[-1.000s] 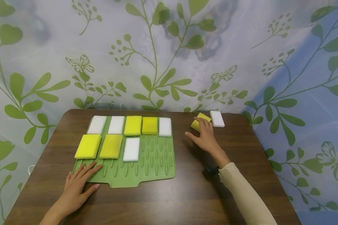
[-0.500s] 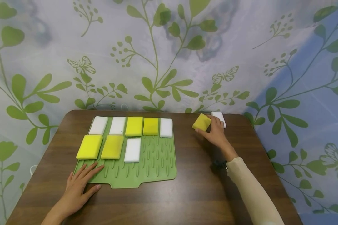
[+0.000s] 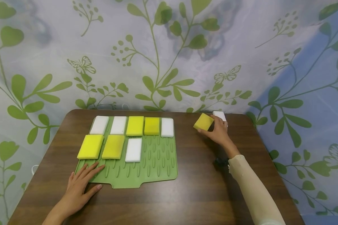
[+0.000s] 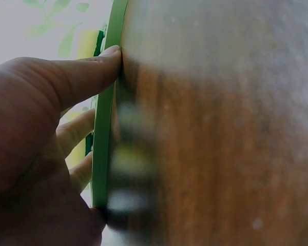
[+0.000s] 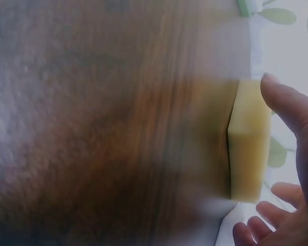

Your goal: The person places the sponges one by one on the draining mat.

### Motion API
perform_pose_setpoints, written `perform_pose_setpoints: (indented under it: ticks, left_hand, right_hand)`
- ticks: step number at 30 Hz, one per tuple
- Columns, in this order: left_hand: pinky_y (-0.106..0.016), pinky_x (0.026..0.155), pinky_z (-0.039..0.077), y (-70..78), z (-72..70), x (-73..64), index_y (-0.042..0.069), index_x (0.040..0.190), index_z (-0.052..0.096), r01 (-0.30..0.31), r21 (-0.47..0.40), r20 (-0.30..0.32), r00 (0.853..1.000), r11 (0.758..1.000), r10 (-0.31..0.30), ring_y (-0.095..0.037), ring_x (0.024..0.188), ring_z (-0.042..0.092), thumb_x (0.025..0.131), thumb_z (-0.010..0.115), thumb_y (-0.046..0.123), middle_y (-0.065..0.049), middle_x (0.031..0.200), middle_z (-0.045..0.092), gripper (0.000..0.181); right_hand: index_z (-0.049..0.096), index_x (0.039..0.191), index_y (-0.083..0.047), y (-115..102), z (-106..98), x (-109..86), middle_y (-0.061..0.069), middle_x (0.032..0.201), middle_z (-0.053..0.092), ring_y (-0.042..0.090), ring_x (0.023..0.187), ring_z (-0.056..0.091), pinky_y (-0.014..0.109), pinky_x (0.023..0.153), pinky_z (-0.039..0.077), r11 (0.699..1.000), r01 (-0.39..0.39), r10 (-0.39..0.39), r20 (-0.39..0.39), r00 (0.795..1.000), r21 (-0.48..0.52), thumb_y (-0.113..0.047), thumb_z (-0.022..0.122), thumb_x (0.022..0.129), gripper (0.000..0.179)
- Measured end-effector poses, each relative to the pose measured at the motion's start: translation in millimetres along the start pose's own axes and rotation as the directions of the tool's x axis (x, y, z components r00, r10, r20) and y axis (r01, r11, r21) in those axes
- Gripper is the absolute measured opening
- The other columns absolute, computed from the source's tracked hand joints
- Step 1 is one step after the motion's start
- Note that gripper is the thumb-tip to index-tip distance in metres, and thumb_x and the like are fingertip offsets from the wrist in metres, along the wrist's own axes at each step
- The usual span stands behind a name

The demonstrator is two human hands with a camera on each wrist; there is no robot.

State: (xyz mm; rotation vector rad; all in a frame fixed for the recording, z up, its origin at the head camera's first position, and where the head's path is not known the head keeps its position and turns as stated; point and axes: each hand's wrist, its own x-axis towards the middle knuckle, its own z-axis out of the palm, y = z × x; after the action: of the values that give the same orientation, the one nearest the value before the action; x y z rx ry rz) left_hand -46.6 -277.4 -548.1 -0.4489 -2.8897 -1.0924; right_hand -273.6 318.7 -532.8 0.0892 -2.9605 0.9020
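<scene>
My right hand (image 3: 220, 134) is at a yellow sponge (image 3: 203, 122) near the back right of the table, its thumb at the front edge and a finger at the far right corner. The right wrist view shows this sponge (image 5: 249, 141) flat on the table, the thumb against one end and the other fingers curled past it. Partly hidden behind that hand is a white sponge (image 3: 219, 115). My left hand (image 3: 77, 190) rests with spread fingers on the front left corner of a green ridged mat (image 3: 155, 170); its thumb (image 4: 90, 74) touches the mat's edge.
On the mat, a back row holds white sponges (image 3: 99, 125) and yellow sponges (image 3: 135, 126). The front row has two yellow sponges (image 3: 90, 147) and one white sponge (image 3: 133, 150). A patterned curtain (image 3: 169, 62) hangs behind the wooden table (image 3: 186, 200).
My right hand has shifted right, from over the yellow sponge to its right side, with thumb and finger now at its edges. The left hand stays on the mat.
</scene>
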Motion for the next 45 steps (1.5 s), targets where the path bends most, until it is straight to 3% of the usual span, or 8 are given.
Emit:
perform_pose_setpoints:
  ticks: [8,28,45]
  left_hand:
    - [-0.093,0.114,-0.006,0.1,0.3,-0.6,0.027,0.162,0.050,0.000,0.000,-0.005,1.000,1.000,0.000,-0.064,0.155,0.023,0.098,0.079,0.020,-0.020,0.172,0.040,0.070]
    - [-0.095,0.112,-0.001,1.6,0.4,-0.8,0.026,0.161,0.052,-0.006,0.012,-0.006,1.000,1.000,0.006,-0.065,0.153,0.026,0.097,0.080,0.019,-0.018,0.171,0.041,0.070]
    - [-0.095,0.111,0.002,2.7,-1.0,-0.2,0.026,0.160,0.053,-0.009,0.017,-0.012,1.000,1.000,0.009,-0.065,0.152,0.026,0.095,0.081,0.017,-0.018,0.171,0.042,0.071]
  right_hand:
    - [0.024,0.171,-0.004,3.2,1.4,3.6,0.032,0.170,0.031,0.052,0.142,0.024,0.073,0.116,0.026,0.998,-0.061,0.062,0.060,0.996,-0.027,-0.060,0.085,0.087,0.118]
    - [0.027,0.169,-0.002,4.5,1.6,3.6,0.032,0.168,0.034,0.054,0.146,0.024,0.075,0.118,0.021,0.997,-0.067,0.068,0.046,0.997,-0.026,-0.051,0.087,0.088,0.112]
    - [0.030,0.168,-0.002,-11.8,-3.2,-12.1,0.028,0.172,0.035,0.054,0.143,0.030,0.074,0.116,0.024,0.999,0.034,-0.034,0.041,0.999,0.023,-0.047,0.090,0.086,0.111]
